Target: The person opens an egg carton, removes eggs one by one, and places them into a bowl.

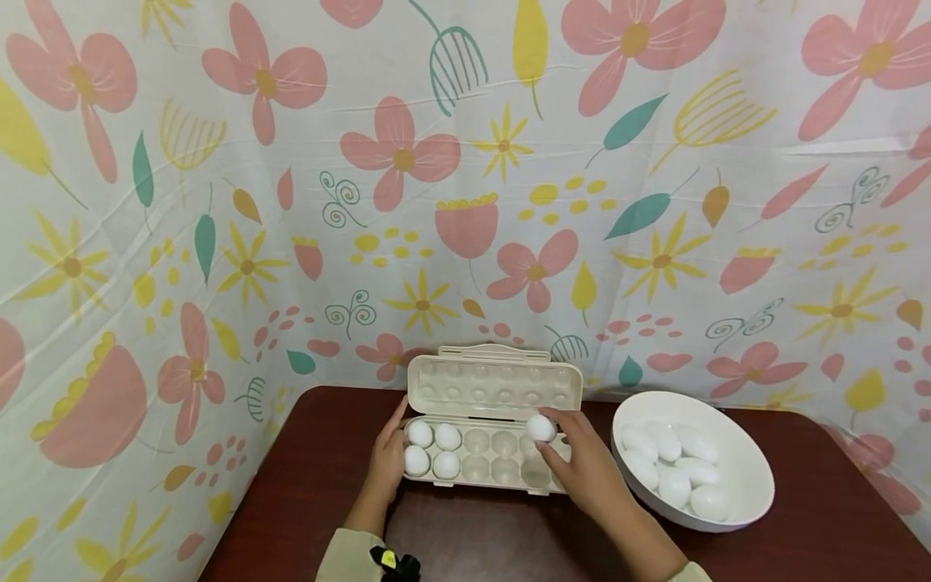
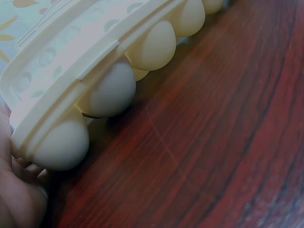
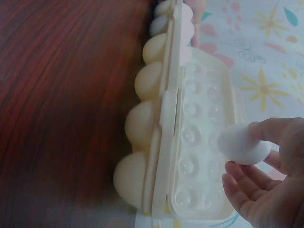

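My right hand [image 1: 585, 465] pinches a white egg [image 1: 541, 428] above the right part of an open cream egg carton [image 1: 494, 474]. In the right wrist view thumb and fingertips of the right hand [image 3: 273, 178] hold the egg [image 3: 243, 144] in front of the carton's lid [image 3: 199, 114]. At the carton's left end my left hand [image 1: 385, 465] rests against the side; in the left wrist view that hand [image 2: 21, 194] touches the end of the tray [image 2: 61, 145]. Four eggs, one of them this egg [image 1: 419, 433], fill the two leftmost columns.
To the right of the carton stands a white bowl [image 1: 749, 477] with several white eggs [image 1: 674, 487] inside. Both stand on a dark red-brown table [image 1: 465, 533]. A flower-patterned curtain [image 1: 465, 162] hangs behind the table, close to the raised lid.
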`<state>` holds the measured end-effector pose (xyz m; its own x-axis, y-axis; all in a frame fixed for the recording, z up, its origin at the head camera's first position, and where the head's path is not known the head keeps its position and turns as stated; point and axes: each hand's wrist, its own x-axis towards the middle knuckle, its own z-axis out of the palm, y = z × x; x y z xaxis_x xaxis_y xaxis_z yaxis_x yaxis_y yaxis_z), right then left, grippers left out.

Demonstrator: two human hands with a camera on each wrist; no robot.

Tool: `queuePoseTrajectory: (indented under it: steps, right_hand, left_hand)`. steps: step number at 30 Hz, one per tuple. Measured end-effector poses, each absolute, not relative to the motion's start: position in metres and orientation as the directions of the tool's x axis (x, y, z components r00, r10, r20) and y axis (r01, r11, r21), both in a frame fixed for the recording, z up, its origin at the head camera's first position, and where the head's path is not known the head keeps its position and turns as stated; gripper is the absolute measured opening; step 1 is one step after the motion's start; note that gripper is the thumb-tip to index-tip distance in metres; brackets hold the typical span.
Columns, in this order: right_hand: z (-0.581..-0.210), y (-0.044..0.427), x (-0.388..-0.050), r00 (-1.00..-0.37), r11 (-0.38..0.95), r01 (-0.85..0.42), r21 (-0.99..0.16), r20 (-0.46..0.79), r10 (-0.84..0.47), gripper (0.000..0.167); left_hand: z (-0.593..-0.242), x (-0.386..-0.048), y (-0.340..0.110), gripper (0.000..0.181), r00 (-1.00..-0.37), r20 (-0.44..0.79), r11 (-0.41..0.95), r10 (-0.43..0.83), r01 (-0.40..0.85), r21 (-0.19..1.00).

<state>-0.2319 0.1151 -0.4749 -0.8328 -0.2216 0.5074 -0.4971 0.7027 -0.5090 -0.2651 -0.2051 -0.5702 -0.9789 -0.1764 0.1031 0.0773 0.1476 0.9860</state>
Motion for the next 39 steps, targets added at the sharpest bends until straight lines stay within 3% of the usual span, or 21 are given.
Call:
queuePoseTrajectory:
  steps: [14,39]
  right_hand:
    - [-0.467,0.146,-0.224,-0.848,0.736,-0.442,-0.512,0.506,-0.158,0.052]
    - [-0.466,0.207,-0.224,-0.797,0.783,-0.43,-0.449,0.596,-0.095,0.055]
  left_hand:
    - [-0.572,-0.265,-0.206,0.068,-0.98,0.098,0.139,-0.173,0.074,0.988]
    - [-0.569,-0.263,-0.205,0.068,-0.983,0.092,0.127,-0.161,0.071,0.989]
